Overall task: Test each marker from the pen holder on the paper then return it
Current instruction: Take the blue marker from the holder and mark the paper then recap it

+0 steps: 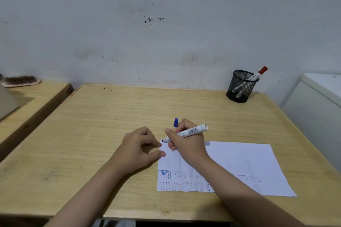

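Fingers [172, 131] of the right hand [186, 140] wrapped tight round an uncapped marker [191, 131], pen grip, thumb across the barrel. Marker white, barcode label on the side, dark tip pointing left and down at the top left corner of the paper [239, 158]; cannot tell whether the tip touches the sheet. Blunt rear end of the marker sticks up and right past the knuckles. Left hand [140, 150] lies just beside, palm down, fingers loosely curled and holding nothing, thumb and forefinger tips pressing the left edge of the paper. Blue cap [176, 122] stands upright on the table [92, 134], just behind the right hand, apart from the paper. White sheet lies over a second, printed sheet [184, 182] whose lower strip shows rows of small red and dark marks and a blue logo at its left. Black mesh holder [240, 86] stands at the far right of the table near the wall, well apart from the hands; in it, a red-capped marker [257, 74] leaning right over the rim, and at least one more white barrel seen through the mesh. Brush [21, 80] on a lower surface at far left. White cabinet [317, 101] at right edge.
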`<move>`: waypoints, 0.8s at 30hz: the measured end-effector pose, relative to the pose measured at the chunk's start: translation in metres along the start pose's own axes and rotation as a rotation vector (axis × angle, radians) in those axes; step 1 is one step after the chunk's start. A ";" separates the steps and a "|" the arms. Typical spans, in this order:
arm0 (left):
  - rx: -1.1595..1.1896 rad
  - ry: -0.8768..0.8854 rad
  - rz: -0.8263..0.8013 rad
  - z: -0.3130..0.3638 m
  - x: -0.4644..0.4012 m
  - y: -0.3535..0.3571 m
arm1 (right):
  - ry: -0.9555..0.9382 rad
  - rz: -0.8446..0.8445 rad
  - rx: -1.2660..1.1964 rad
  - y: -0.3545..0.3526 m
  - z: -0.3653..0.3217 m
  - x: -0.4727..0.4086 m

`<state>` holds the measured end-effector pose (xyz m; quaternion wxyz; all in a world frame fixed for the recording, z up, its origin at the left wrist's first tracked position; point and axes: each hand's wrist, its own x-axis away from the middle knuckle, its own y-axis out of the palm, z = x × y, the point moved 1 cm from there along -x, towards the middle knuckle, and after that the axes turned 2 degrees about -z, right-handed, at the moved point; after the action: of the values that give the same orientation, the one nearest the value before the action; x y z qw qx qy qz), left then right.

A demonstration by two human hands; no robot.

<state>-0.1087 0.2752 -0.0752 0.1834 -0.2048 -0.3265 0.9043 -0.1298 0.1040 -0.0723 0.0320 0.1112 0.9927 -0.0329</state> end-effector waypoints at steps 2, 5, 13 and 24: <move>-0.001 0.001 0.003 0.000 0.000 0.000 | 0.003 -0.011 0.004 0.000 0.000 0.000; -0.001 0.010 0.008 0.000 0.001 0.000 | 0.006 -0.017 0.014 0.001 -0.001 0.001; -0.011 0.036 0.007 0.000 0.001 0.001 | 0.025 -0.041 0.034 0.000 -0.001 -0.001; 0.011 0.002 -0.006 -0.001 -0.002 0.001 | 0.016 0.107 -0.192 -0.007 -0.007 0.001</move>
<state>-0.1068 0.2742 -0.0757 0.1873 -0.2037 -0.3220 0.9054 -0.1323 0.0982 -0.0647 0.0365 0.1609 0.9841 0.0652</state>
